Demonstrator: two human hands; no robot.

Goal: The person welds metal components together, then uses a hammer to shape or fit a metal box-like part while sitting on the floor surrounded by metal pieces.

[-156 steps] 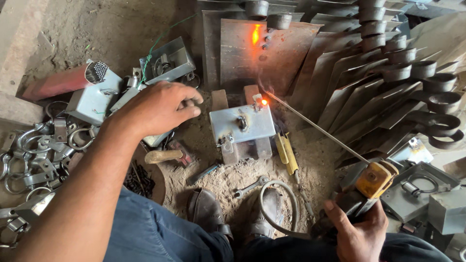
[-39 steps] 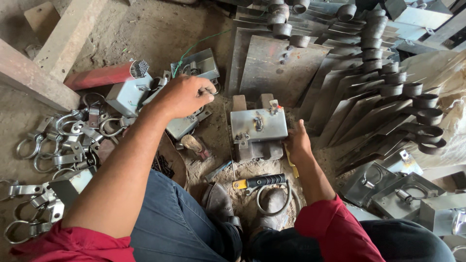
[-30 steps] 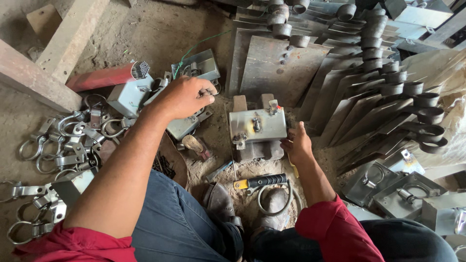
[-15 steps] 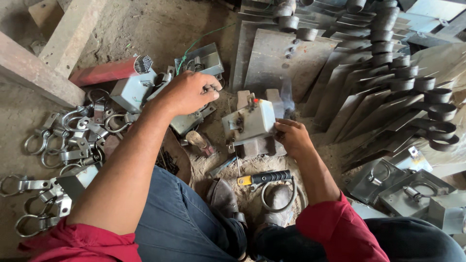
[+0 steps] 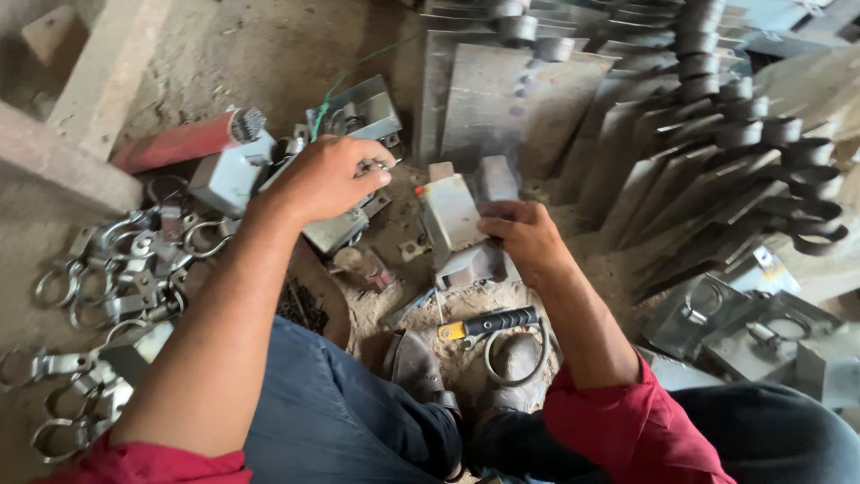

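At the floor's left edge a heap of grey metal ring clamps (image 5: 107, 287) lies partly cut off by the frame, the pieces too tangled to tell apart. Behind it a dull red tube (image 5: 184, 142) lies on the dirt. The left hand (image 5: 327, 179) rests on a pale metal bracket (image 5: 345, 229), its fingers curled over the top edge; what they pinch is hidden under the knuckles. The right hand (image 5: 524, 237) has its fingers closed on a square steel plate (image 5: 452, 220), which now stands tilted up on edge near the middle of the floor; half a second ago it leaned less steeply. A black-handled tool (image 5: 493, 321) lies below it in the sand. Flat grey blades with round collars (image 5: 717, 143) stack toward the right edge.
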